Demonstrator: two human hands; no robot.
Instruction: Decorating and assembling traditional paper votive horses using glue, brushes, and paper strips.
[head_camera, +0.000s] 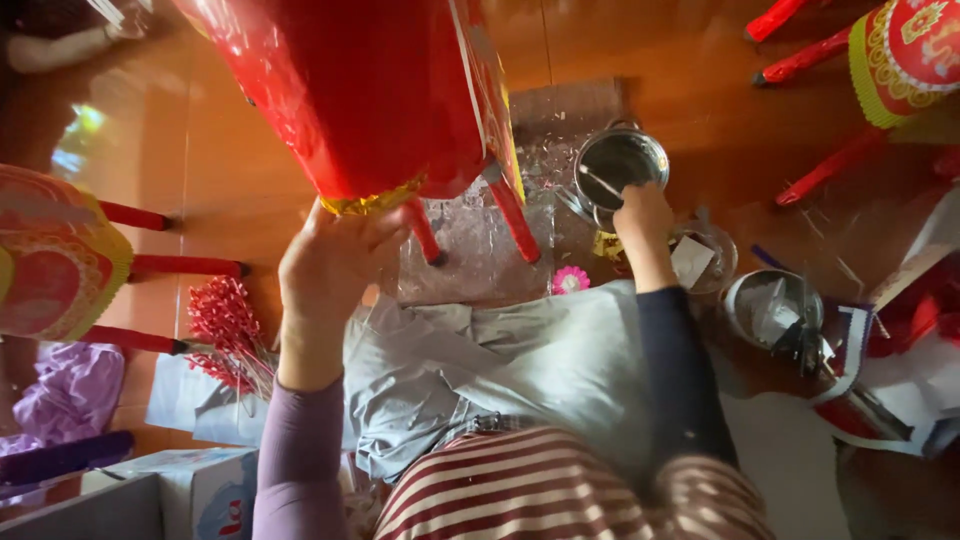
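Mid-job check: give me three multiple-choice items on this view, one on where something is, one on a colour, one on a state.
1. Where is the right hand?
A. at the metal pot
B. on the purple cloth
C. on the striped shirt

2. What colour is the big lantern that the left hand holds?
A. blue
B. red
C. white

3. How is the lantern held?
A. lying flat on the floor
B. inside a box
C. lifted, gripped at its gold lower rim

Answers: 1 A, the hand rests at the rim of the metal pot. 2 B, its body is glossy red. 3 C, the fingers close on the gold edge above the floor.
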